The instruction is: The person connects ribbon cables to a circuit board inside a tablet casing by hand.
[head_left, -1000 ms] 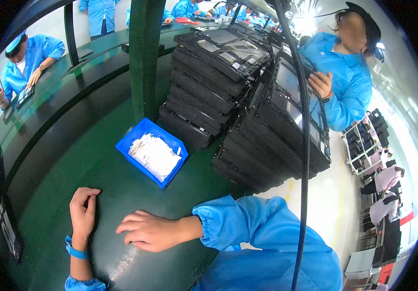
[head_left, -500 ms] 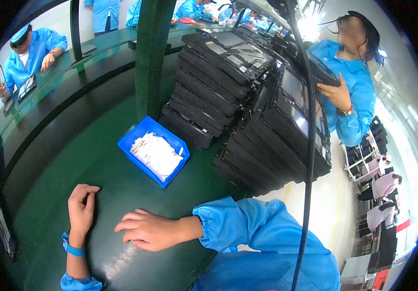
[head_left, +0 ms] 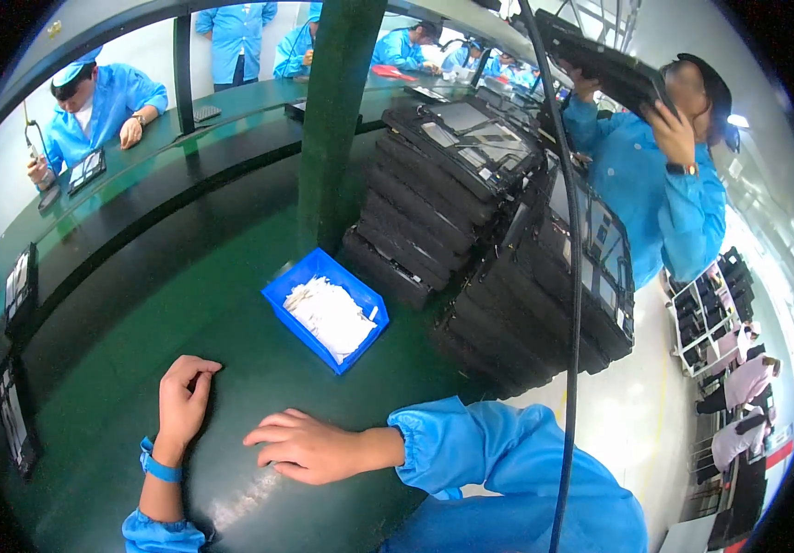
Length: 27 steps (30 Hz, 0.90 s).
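My left hand [head_left: 187,398] rests on its side on the green tabletop [head_left: 203,304], fingers loosely curled in, nothing visible in them. A blue strap circles that wrist. To its right, my right hand [head_left: 309,446] lies palm down, fingers stretched out and slightly spread, holding nothing. The two hands are apart. Beyond them stands a blue plastic bin [head_left: 288,324], which neither hand touches. It holds a heap of small white strip-like pieces [head_left: 331,318], too small to make out exactly.
Two tall stacks of black device panels [head_left: 425,207] [head_left: 526,313] stand right of the bin. A co-worker [head_left: 637,184] behind them holds up a black panel [head_left: 604,64]. A black cable [head_left: 574,276] hangs before me. Beyond a green post [head_left: 332,138], people sit along the bench.
The view has shifted, so the bench and my hands appear farther right and lower. The co-worker has raised the black panel from beside the stack to head height. My hands keep their pose.
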Tool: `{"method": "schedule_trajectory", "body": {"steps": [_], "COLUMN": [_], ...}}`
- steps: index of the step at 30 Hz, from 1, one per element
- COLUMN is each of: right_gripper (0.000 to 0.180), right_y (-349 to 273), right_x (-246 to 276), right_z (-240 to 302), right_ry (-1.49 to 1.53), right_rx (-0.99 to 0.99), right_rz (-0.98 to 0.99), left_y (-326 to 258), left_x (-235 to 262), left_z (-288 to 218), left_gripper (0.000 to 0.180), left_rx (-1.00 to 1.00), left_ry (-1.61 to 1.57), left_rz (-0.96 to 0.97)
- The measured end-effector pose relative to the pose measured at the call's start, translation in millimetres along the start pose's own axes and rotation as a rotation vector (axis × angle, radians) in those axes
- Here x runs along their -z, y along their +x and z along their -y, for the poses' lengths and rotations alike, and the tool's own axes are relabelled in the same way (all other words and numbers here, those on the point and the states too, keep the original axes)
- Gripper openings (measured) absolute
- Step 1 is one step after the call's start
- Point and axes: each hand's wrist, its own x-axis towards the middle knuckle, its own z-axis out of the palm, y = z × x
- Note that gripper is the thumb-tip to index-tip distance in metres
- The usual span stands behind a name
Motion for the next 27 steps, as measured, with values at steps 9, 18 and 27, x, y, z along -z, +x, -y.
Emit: {"method": "schedule_trajectory", "body": {"steps": [9,18,27], "right_gripper": [0.013,0.022,0.025], "right_y": [-0.1,3.2,12.4], "right_x": [-4.2,6.8,17.0], "right_z": [-2.3,2.0,27.3], "right_ry": [-0.010,-0.103,-0.155], "right_rx": [0.026,-0.010,-0.108], "right_rz": [-0.024,0.060,0.234], "left_y": [-0.3,2.9,-8.2], "left_x": [-0.6,-6.7,-2.3], "left_z": [1.5,18.6,22.9], "left_gripper": [0.014,0.017,0.017], "left_rx": [0.007,-0.125,-0.109], "left_ry": [0.007,0.000,0.026], "left_rz": [0.018,0.062,-0.011]}}
